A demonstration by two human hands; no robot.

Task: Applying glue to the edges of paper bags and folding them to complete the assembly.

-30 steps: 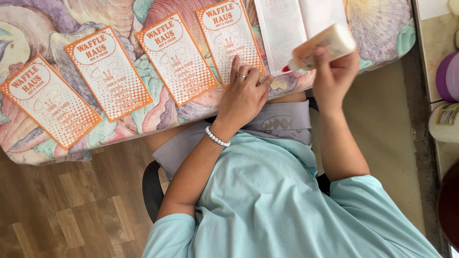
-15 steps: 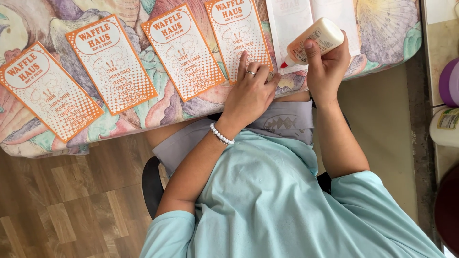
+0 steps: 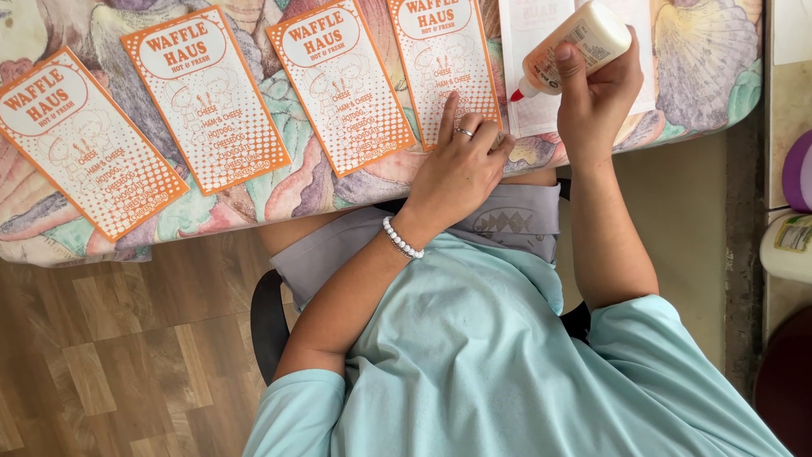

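Observation:
My left hand (image 3: pixel 457 165), with a ring and a bead bracelet, rests flat on the lower end of an orange-and-white printed sheet (image 3: pixel 440 51) at the table's near edge. My right hand (image 3: pixel 596 97) grips a cream glue bottle (image 3: pixel 575 42), tilted with its red tip down and to the left. The tip hovers just over a white sheet (image 3: pixel 518 34) lying right of the orange one; I cannot tell if it touches.
Three more orange printed sheets (image 3: pixel 338 85) (image 3: pixel 207 97) (image 3: pixel 85 140) lie in a row to the left on a floral tablecloth (image 3: pixel 702 59). A purple object (image 3: pixel 798 169) and a white container (image 3: pixel 787 245) sit at the right. Wooden floor (image 3: pixel 110 355) lies below.
My right hand has tipped the glue bottle further down, bringing the red tip closer to the white sheet. My left hand has stayed on the orange sheet.

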